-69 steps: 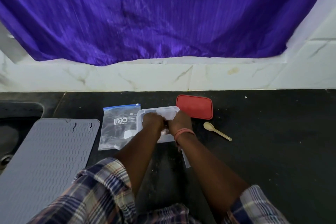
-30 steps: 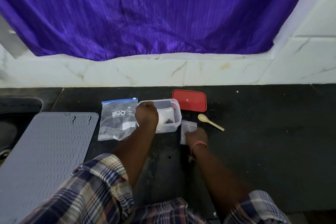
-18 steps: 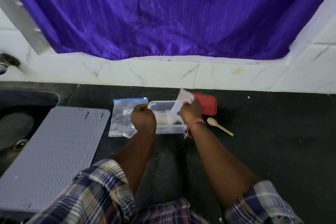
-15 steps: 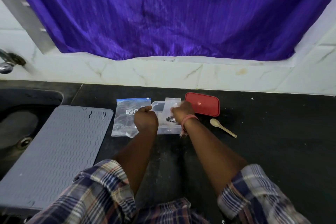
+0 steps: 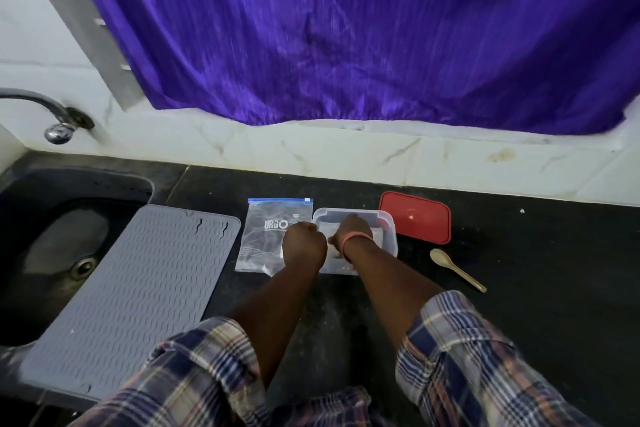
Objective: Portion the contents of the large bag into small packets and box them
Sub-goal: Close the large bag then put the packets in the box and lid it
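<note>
The large clear zip bag (image 5: 268, 236) with a blue strip lies flat on the black counter. Right of it stands a clear plastic box (image 5: 389, 236) with whitish small packets (image 5: 327, 229) inside. My left hand (image 5: 304, 245) is a fist at the box's left rim, gripping it and overlapping the bag's right edge. My right hand (image 5: 353, 229), with a pink wristband, reaches down inside the box on a small packet; its fingers are hidden. The red lid (image 5: 415, 217) lies flat just right of the box.
A beige spoon (image 5: 457, 269) lies on the counter right of the box. A grey ribbed mat (image 5: 138, 288) covers the counter's left part, next to a dark sink (image 5: 65, 246) with a tap (image 5: 57, 121). A purple curtain hangs over the white back wall.
My right hand picked a small packet up from the counter, lifted it over the box and went down into the box with it. My left hand stayed at the box's left rim.
</note>
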Tool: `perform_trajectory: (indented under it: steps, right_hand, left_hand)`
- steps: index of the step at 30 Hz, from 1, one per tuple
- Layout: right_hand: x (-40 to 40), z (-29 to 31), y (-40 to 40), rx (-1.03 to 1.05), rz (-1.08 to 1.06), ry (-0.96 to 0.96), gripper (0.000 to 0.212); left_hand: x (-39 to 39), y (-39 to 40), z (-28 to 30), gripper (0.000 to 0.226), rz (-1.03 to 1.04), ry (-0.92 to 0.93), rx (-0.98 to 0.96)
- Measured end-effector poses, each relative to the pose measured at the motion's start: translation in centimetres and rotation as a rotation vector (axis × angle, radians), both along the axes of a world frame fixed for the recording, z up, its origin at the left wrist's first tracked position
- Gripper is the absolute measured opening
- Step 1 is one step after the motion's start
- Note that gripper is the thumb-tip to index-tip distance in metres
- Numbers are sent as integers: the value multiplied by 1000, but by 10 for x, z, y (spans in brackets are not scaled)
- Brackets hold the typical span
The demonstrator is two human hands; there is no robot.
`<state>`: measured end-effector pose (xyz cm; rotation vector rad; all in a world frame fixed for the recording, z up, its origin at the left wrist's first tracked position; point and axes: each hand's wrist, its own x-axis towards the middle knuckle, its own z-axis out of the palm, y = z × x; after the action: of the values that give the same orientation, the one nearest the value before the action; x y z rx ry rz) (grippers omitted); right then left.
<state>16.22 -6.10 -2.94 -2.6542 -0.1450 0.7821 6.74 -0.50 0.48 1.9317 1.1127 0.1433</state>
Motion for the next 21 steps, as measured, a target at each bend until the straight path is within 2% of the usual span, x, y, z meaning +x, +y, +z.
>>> perform_trajectory:
  steps: [5,7,9,11,13,16,21]
  right_hand:
    - [19,11,-20,202,-85,-349,33]
    - [35,16,-38,308,-162,-468,37]
    - [53,14,-57,341,-246,-517,39]
    - [73,5,-79,292,-274,-472,32]
    - [85,-10,-103,143,-207,-398,27]
    - [93,-40,-134,-78,11,-288,29]
    - [89,-51,-144,-124,295,-415,33]
  left_hand:
    - [10,-9,-4,39,72,-95,18]
    - [18,-14,-4,36,79,-115,52]
    - [27,-19,-6,32,80,-129,109]
    - [33,-21,-9,31,93,-133,152]
    - [36,-20,-14,32,119,-111,177]
    - [41,-16,-26,37,155,-110,155]
    - [45,-17,-33,40,143,-119,186]
